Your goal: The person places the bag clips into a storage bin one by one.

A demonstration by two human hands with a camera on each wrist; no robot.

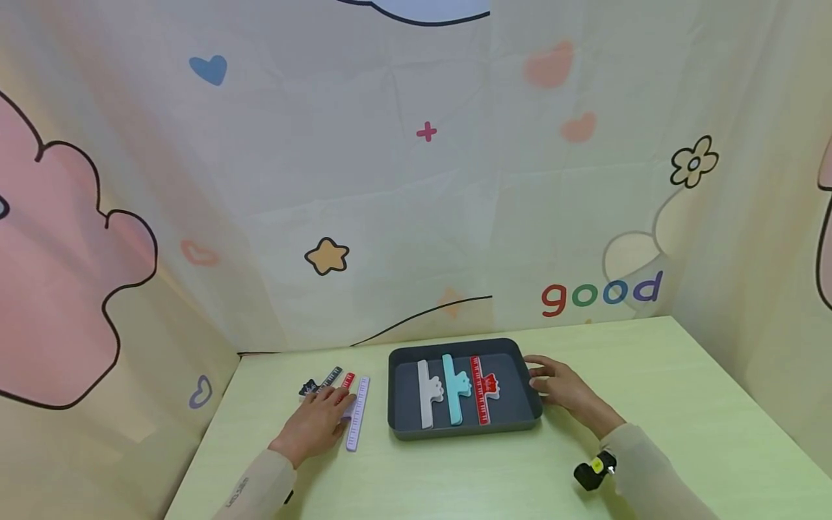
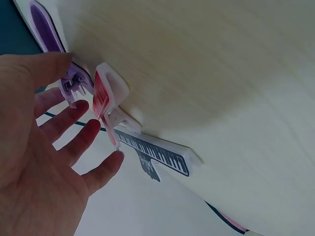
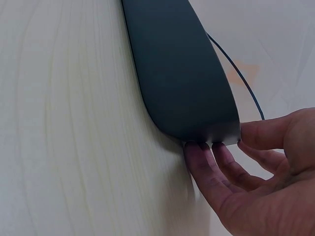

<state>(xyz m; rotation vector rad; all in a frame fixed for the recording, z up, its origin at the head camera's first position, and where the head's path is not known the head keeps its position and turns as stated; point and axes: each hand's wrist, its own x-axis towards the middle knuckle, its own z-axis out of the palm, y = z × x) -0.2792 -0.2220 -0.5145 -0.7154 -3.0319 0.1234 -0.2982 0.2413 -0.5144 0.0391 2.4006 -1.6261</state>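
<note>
With its fingers loosely spread, the left hand [image 1: 310,424] is held at the lavender clip [image 1: 359,413]. The tray [image 1: 464,431], in which three clips [image 1: 453,393] are laid, is touched at its right end by the right hand's [image 1: 564,388] relaxed fingers. Beyond the lavender clip, a red clip [image 2: 101,96] and a black clip [image 2: 157,155] are seen.

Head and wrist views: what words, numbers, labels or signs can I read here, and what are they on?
"good": on the curtain, in coloured letters.
"+": a pink sign, also on the curtain.
Left sleeve: small lettering, too small to read.
Dark clip: pale marks on its handle, too blurred to read.
No numbers or brand names are legible.
</note>
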